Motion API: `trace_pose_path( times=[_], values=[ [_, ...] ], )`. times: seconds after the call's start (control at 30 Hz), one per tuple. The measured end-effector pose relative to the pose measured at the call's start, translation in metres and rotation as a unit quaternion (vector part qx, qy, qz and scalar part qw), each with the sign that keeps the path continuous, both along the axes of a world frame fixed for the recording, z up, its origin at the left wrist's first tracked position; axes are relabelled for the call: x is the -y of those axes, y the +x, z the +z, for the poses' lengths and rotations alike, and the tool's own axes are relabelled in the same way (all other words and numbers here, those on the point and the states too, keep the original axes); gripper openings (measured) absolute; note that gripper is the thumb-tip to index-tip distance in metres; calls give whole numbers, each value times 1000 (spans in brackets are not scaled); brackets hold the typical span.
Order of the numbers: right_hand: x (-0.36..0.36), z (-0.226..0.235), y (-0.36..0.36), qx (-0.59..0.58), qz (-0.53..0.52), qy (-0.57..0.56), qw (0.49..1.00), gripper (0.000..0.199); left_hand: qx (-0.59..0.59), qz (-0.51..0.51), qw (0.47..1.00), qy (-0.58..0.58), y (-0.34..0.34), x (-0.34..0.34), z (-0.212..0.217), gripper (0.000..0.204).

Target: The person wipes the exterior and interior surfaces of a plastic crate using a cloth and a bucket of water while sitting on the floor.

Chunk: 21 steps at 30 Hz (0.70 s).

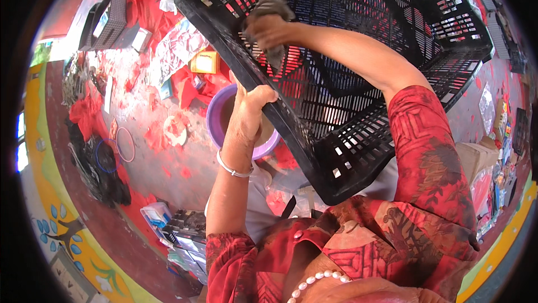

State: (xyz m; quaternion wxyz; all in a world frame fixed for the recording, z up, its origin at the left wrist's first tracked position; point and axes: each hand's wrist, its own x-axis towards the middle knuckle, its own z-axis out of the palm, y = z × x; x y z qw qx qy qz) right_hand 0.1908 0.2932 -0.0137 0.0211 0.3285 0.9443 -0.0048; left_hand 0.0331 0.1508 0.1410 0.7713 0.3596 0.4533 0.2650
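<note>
A large black plastic crate [330, 182] with slotted walls is tilted in front of me, its open side toward me. My left hand [249, 109] grips the crate's left rim, thumb over the edge. Inside the crate, my right hand [272, 31] presses a dark grey-brown cloth [274, 56] against the inner wall near the far left corner. That hand is slightly blurred, and its fingers are wrapped on the cloth. Behind my left wrist stands a purple basin [216, 126] holding murky liquid, partly hidden by my arm and the crate.
Red scraps and sheets litter the floor. A yellow box [205, 62] lies beyond the basin. To the left are a pink hoop [125, 145], a black plastic bag [92, 171] and a grey basket [109, 20]. Stacked small boxes [188, 236] stand near my left elbow; a cardboard box [476, 160] sits at right.
</note>
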Motion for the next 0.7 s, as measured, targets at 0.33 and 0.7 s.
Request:
trace_pose_path(
  times=[0.33,0.7],
  values=[
    [42,121,142,86,-331,-359,868,38,9,2,998,55,-15,-8,-16,52],
    [9,27,174,-5,-514,-29,857,37,53,24,998,13,37,-5,-17,40]
  ],
)
